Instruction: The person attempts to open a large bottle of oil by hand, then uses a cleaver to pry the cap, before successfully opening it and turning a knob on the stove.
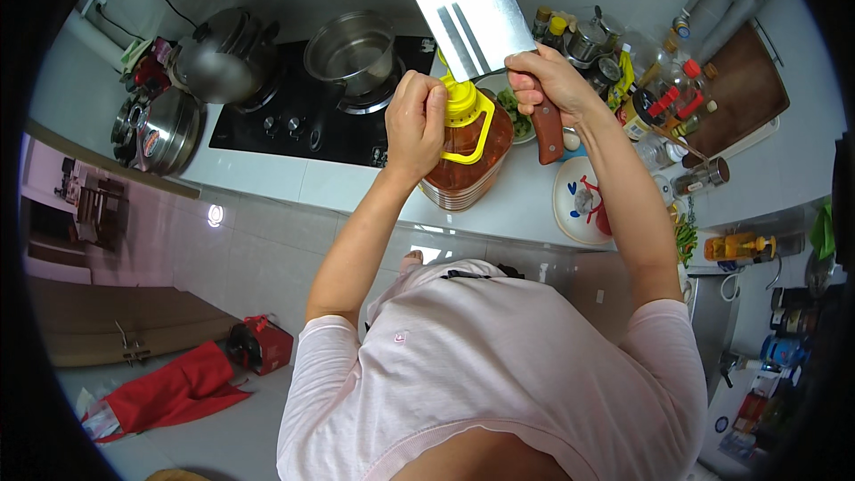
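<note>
My right hand point(551, 83) grips a cleaver point(467, 7) by its wooden handle, blade raised up and to the left over the counter. The lower corner of the blade is at the yellow cap point(461, 99) of a large plastic jug of reddish-brown liquid point(467, 177); whether they touch I cannot tell. My left hand point(415, 123) is closed at the left side of the cap; what lies inside its fingers is hidden. Behind the jug is a bowl of green vegetable pieces point(511, 103), partly covered. A decorated plate point(572, 204) lies to the right of the jug.
A steel pot point(351, 50) stands on the black gas hob point(267, 100), with a lidded pan point(224, 57) at its left. Bottles and jars point(641, 113) crowd the right-hand counter, near a brown cutting board point(741, 93). Green and red chillies point(685, 240) lie at the right.
</note>
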A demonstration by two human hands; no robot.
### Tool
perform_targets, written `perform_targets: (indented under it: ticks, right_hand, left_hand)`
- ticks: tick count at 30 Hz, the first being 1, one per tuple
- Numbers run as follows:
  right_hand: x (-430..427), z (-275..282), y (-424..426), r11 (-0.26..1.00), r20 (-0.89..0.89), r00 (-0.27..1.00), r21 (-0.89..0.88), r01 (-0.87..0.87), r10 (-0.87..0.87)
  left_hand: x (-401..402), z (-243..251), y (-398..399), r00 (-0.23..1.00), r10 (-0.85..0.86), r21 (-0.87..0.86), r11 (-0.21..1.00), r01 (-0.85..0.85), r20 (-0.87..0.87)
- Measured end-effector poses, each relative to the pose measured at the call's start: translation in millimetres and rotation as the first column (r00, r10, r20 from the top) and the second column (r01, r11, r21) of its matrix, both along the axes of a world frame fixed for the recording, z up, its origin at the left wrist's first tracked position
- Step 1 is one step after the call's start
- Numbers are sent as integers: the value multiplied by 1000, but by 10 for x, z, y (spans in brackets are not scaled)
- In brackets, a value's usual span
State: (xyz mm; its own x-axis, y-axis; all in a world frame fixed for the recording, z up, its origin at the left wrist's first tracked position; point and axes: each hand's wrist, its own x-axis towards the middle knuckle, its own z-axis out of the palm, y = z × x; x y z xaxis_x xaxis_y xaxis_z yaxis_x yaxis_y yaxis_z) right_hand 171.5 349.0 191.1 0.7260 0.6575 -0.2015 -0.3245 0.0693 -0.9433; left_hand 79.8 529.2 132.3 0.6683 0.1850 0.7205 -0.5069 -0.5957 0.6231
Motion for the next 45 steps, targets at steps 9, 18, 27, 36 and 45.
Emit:
perform_targets:
  ticks: [9, 18, 27, 36, 45]
  right_hand:
    - [-25, -185, -10, 984, -181, 983, 174, 49, -17]
    - [-236, 334, 16, 978, 481, 874, -204, 31, 73]
    - [-367, 385, 102, 929, 596, 798, -339, 147, 91]
    - [-419, 399, 86, 960, 438, 899, -244, 139, -18]
    - [-522, 197, 134, 968, 462, 881, -159, 195, -102]
  left_hand:
    - [17, -50, 2, 999, -13, -18, 1000, 13, 43]
    - [0, -45, 7, 999, -28, -24, 999, 29, 46]
    - [20, -49, 2, 998, -30, -33, 999, 32, 53]
    - [14, -38, 4, 999, -39, -42, 998, 40, 30]
    - [21, -39, 25, 998, -34, -31, 999, 35, 45]
